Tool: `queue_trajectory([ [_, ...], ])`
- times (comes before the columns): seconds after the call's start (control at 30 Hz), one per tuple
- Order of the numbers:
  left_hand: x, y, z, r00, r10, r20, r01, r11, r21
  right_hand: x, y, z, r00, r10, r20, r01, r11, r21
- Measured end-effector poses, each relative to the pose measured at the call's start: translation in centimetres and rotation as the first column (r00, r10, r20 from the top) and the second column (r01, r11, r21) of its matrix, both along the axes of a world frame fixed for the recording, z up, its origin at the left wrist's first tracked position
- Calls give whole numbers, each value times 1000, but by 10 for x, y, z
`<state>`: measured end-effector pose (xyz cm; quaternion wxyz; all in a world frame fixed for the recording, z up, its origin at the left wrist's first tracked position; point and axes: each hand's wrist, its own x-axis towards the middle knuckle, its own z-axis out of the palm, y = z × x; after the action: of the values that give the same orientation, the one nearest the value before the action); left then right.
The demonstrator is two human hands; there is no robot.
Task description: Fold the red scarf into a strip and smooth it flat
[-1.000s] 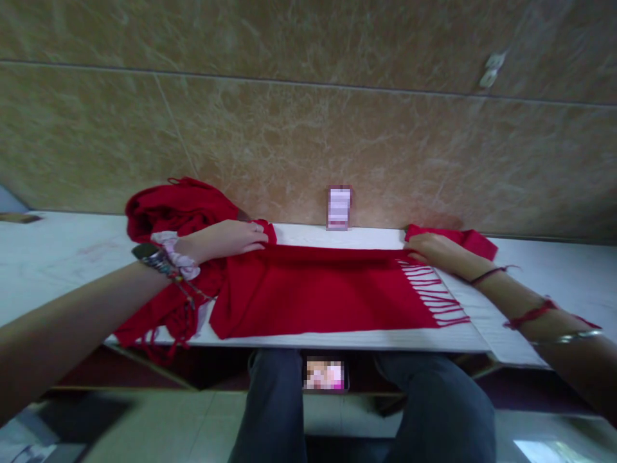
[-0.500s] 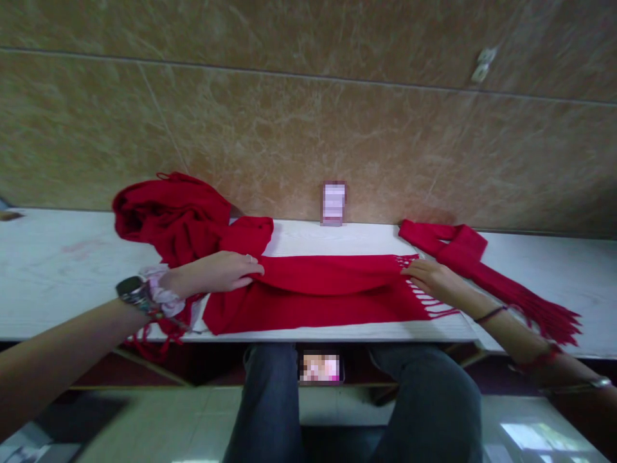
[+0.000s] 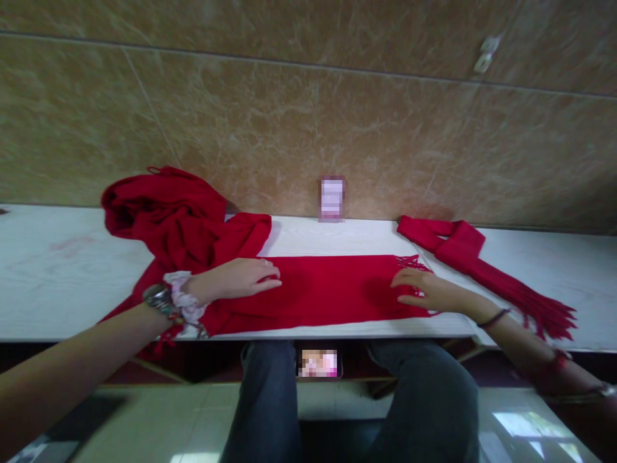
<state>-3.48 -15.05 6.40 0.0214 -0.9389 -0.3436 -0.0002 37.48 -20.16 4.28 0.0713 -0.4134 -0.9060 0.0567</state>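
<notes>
A red scarf [image 3: 332, 289] lies spread in a flat band along the white table, with fringe at its right end. Over its left part is my left hand [image 3: 245, 280], fingers apart and reaching to the right, with nothing gripped. My right hand [image 3: 424, 292] hovers at or rests on the fringed end, its fingers also parted; whether it touches the cloth I cannot tell. Behind my left hand, a bunched heap of red cloth [image 3: 168, 218] runs into the left end of the band.
A second red scarf [image 3: 467, 257], folded and fringed, lies to the right on the white table [image 3: 337, 235]. A small blurred-out upright card or phone [image 3: 331, 198] leans on the brown marbled wall [image 3: 289, 128]. Below the table edge a blurred-out screen [image 3: 318, 363] shows between my knees.
The raised fold in the scarf's middle has gone down and the cloth lies flatter. My hands have let go of its far edge and come slightly nearer to me.
</notes>
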Motion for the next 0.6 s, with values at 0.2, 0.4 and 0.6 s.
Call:
queue_trajectory([
  [0.2,51,6,-51,965,259,45,-256,964,-73,-44,24,-37,980,-197,33,191,971,144],
  [0.4,46,48,-66,964,262,53,-257,962,-89,-54,63,-54,964,-263,41,258,961,99],
  [0.6,44,85,-50,956,294,-13,-293,946,-137,-62,104,-53,956,-293,-1,292,951,103],
])
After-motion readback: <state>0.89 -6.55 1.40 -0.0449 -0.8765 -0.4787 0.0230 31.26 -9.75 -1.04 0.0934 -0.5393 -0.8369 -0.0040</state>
